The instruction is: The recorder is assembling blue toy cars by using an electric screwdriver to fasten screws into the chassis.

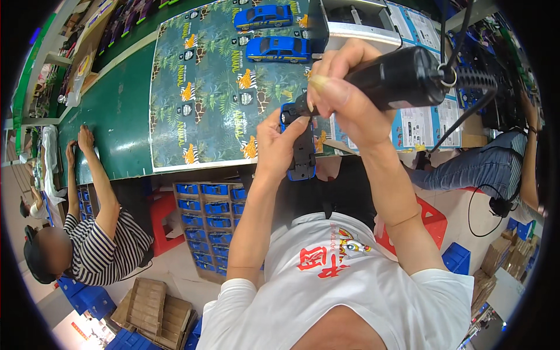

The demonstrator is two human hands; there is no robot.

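Observation:
My left hand (274, 147) grips a blue toy car (303, 153), turned over so that its black underside faces up. It is held at the table's front edge, thumb across the underside. In my right hand (353, 96) is a black electric screwdriver (405, 79), fingers wrapped round its front part. The screwdriver slants down to the left toward the car; its tip is hidden by my fingers, so contact with the car cannot be made out. Beyond my hands, two blue toy cars, one nearer (277, 49) and one farther (263, 17), stand on their wheels on a patterned printed sheet (216, 93).
A coiled cable (475, 80) runs from the screwdriver's rear. A pale metal box (364, 32) stands at the back right. Left, a co-worker in a striped shirt (116, 245) works at the green table (119, 149). A divided box of blue cars (201, 236) and a red stool (429, 224) are below.

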